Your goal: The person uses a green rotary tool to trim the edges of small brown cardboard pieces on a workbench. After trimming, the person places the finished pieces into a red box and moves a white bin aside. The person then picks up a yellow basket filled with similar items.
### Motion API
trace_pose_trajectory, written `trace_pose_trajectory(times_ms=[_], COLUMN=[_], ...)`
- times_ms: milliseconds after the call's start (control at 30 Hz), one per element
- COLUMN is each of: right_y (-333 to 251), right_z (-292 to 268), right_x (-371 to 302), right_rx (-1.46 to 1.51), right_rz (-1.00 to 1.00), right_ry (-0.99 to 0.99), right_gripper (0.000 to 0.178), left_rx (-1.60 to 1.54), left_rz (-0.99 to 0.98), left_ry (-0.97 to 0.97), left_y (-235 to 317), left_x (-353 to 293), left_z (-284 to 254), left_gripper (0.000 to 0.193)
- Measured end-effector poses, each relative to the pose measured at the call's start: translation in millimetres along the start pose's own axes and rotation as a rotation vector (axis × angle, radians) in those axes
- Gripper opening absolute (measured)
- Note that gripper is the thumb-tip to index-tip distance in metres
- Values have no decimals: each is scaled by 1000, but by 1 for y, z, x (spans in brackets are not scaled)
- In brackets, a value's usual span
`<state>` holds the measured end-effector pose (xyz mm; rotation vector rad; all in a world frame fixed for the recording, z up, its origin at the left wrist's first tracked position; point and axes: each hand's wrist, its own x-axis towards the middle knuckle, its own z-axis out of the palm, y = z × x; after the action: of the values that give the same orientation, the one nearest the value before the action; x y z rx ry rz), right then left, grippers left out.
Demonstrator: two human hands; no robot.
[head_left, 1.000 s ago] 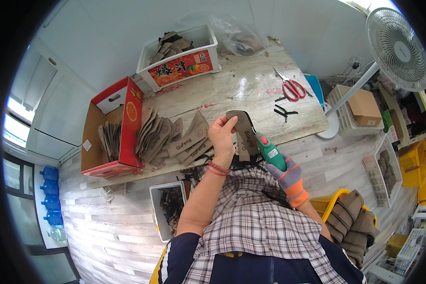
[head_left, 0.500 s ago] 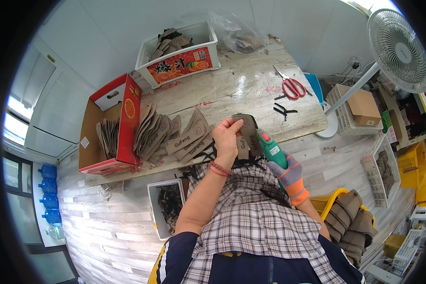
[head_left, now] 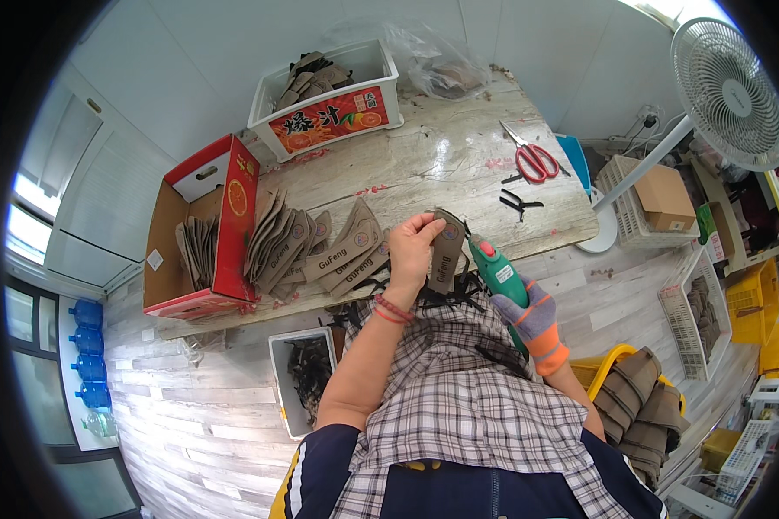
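My bare left hand (head_left: 412, 251), with red beads at the wrist, pinches the top of a brown, curved fabric piece (head_left: 445, 259) bearing dark print and a round emblem. Wearing a grey and orange glove, my right hand (head_left: 528, 316) is wrapped round green electric scissors (head_left: 500, 275) with a red button. Their dark tip is close to the upper right edge of the fabric piece; whether it touches, I cannot tell. Black scraps (head_left: 460, 292) lie on my checked apron below. Left of my hand, similar fabric pieces (head_left: 342, 251) lie overlapping on the table (head_left: 433, 143).
A red carton (head_left: 241, 203) of fabric pieces stands at the table's left, a white bin (head_left: 395, 86) behind. Red-handled scissors (head_left: 538, 162) and black clippers (head_left: 519, 205) lie right. A scrap bin (head_left: 279, 381) stands below; a yellow basket (head_left: 587, 374) and a fan (head_left: 734, 95) are right.
The fabric in my left hand has turned and now shows its printed face as one narrow piece; the dark part beside it is gone. The scissors have barely shifted.
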<state>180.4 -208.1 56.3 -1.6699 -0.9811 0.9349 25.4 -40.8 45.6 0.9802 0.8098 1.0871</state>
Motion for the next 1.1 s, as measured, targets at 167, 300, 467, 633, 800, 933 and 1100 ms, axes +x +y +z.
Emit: trace_pose_trajectory(times_ms=[167,300,467,633,800,933,1100], right_y=[1,-5,-4,-13,-10,-8,-4], right_z=[-1,-3,-5,-6,-8,-9,-16], right_x=[-1,-2,0,0,1,3,-1], right_rx=[-2,-2,19,64,66,64,193], right_rz=[-3,6,-12,-4,-61,-71,27], right_ry=[-23,-42,-46,-57,-62,-83,-10], right_gripper=[52,53,53,53,51,51,49], left_rx=[89,156,298,370,487,623,1155], left_rz=[35,31,22,30,58,33,149], left_ry=[-20,-108,-211,-299,-420,-529,-110], left_y=[4,8,18,29,32,46,76], left_x=[6,8,5,3,6,7,10], left_z=[-5,-9,-8,-5,-11,-15,-40], left_gripper=[15,15,11,11,12,14,21])
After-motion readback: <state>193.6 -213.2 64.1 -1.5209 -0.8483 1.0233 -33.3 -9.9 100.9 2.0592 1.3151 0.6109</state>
